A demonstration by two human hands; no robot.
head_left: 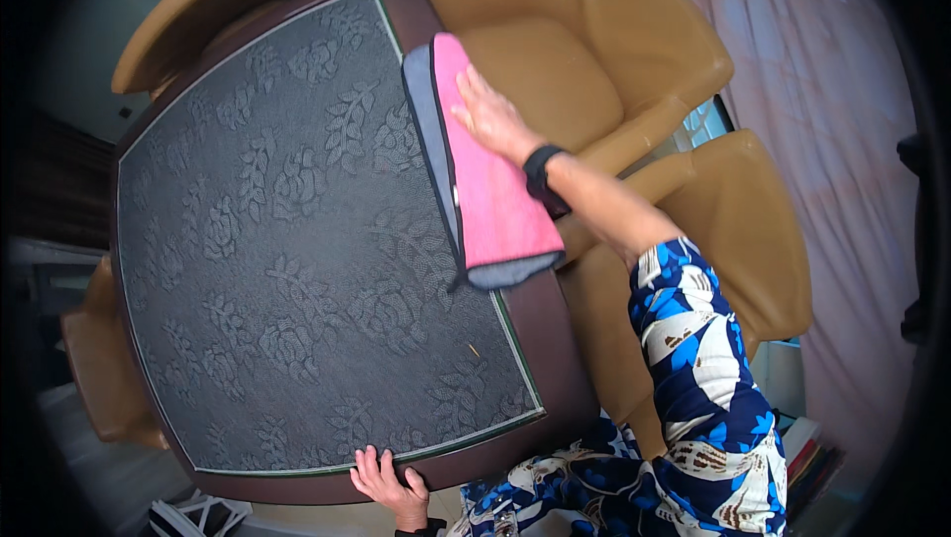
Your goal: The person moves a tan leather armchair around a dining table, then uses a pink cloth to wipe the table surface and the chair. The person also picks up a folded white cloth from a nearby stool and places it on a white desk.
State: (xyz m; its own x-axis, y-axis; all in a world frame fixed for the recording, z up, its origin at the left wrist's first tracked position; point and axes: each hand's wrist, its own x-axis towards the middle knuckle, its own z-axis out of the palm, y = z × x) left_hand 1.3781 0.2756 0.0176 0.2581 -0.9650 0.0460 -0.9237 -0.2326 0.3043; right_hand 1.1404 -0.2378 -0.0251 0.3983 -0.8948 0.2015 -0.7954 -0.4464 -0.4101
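A folded cloth (495,180), pink on top with a grey underside and dark edging, lies along the right edge of the table (555,349) and hangs a little past it. My right hand (487,113) rests flat on the cloth's pink side near its far end, fingers stretched out and not gripping. My left hand (384,483) lies on the table's near edge with its fingers spread over the rim, holding nothing. The tabletop (287,240) is dark grey with a raised leaf and flower pattern.
Tan padded chairs stand around the table: one at the far right (555,52), one at the near right (743,230), others at the far left (228,2) and left (109,369). A pale pink curtain (822,91) hangs at the right. A small thin sliver (474,350) lies on the tabletop.
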